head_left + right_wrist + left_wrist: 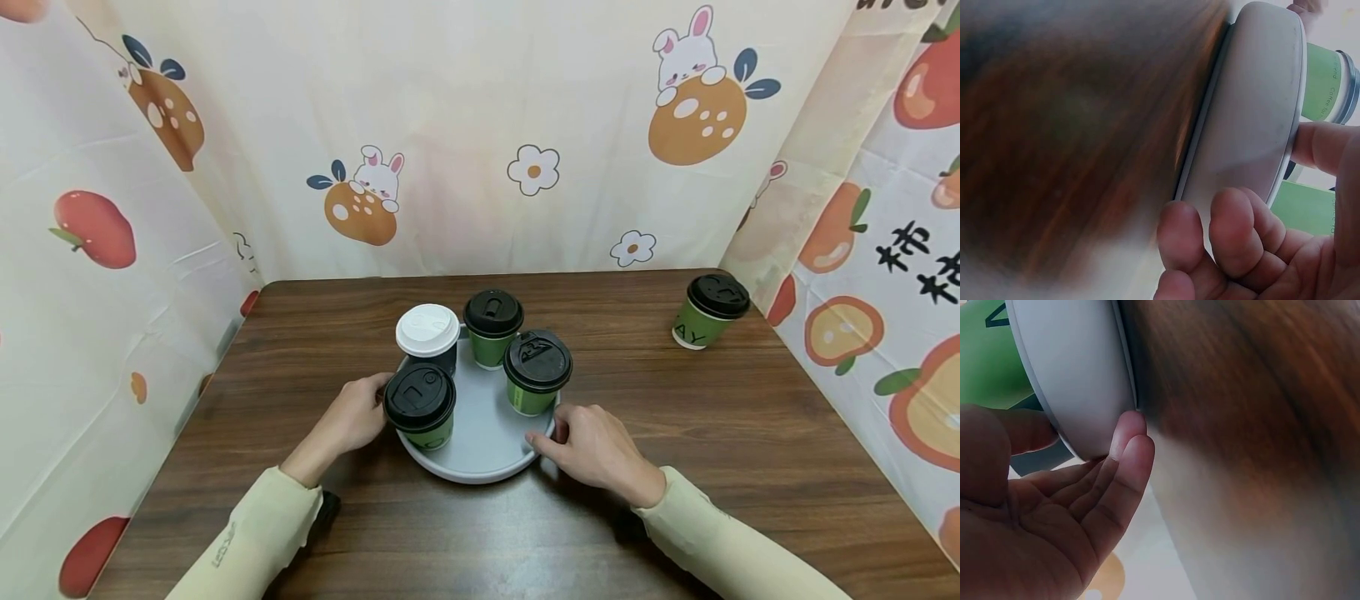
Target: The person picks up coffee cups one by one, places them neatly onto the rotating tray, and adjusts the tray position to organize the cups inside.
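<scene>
A round light-grey tray [487,425] is on the wooden table, carrying several lidded paper cups. Three are green with black lids: a back cup [491,342], a right cup [534,383] and a front-left cup [423,417]. The dark cup [428,333] at back left wears a white lid. My left hand [358,414] grips the tray's left side, thumb at the rim and fingers against the outer wall [1082,375]. On the opposite side my right hand [596,450] holds the tray, its thumb [1319,147] over the rim and its fingers low by the base.
Another green cup [705,312] with a black lid stands alone at the table's back right. Printed cloth hangings [465,108] close off the back and both sides of the wooden table [630,392].
</scene>
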The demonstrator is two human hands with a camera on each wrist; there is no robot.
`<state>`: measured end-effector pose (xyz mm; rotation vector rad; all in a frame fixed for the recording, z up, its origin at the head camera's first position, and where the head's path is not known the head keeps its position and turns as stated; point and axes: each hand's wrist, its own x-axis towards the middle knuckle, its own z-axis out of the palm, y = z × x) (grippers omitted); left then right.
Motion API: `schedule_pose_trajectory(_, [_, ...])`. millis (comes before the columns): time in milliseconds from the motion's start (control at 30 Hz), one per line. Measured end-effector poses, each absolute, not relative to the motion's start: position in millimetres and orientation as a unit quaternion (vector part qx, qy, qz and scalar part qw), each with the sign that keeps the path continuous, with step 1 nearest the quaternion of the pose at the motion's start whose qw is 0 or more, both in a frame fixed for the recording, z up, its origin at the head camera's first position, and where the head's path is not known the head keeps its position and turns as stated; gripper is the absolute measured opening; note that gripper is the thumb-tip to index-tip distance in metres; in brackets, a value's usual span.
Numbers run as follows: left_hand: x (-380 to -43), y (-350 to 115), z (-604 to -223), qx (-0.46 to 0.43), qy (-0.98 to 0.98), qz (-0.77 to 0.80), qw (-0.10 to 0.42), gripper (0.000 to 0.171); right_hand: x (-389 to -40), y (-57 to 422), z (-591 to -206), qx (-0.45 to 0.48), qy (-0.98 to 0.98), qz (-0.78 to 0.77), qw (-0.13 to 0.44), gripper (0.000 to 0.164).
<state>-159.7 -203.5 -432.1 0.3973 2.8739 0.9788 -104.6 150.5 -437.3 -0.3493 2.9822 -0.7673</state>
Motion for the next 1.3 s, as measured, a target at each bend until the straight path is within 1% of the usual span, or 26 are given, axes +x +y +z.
schedule_pose_trajectory(133, [-160,-203,-433,0.135,0.938,0.316,0.036,0.035,-105,151,-438,-0.118,0.961,-0.250,0.021,0.045])
schedule_pose_trajectory(300, [-159,-203,-433,0.131,0.939,0.314,0.044,0.036,-105,155,-438,-0.125,0.959,-0.254,0.020,0.047])
schedule_pose_trajectory(600, [-159,-203,-433,0.129,0.940,0.310,0.055,0.035,-107,167,-435,-0.145,0.951,-0.272,0.000,0.048])
schedule_pose_trajectory(933, [-159,-202,-432,0.125,0.940,0.311,0.058,0.030,-113,182,-427,-0.161,0.946,-0.282,0.007,0.045])
schedule_pose_trajectory(1133, [-158,-202,-433,0.129,0.941,0.308,0.056,0.029,-118,191,-424,-0.143,0.950,-0.277,0.017,0.046])
schedule_pose_trajectory(1300, [-158,-203,-433,0.132,0.942,0.306,0.050,0.028,-123,198,-422,-0.121,0.953,-0.277,0.010,0.052])
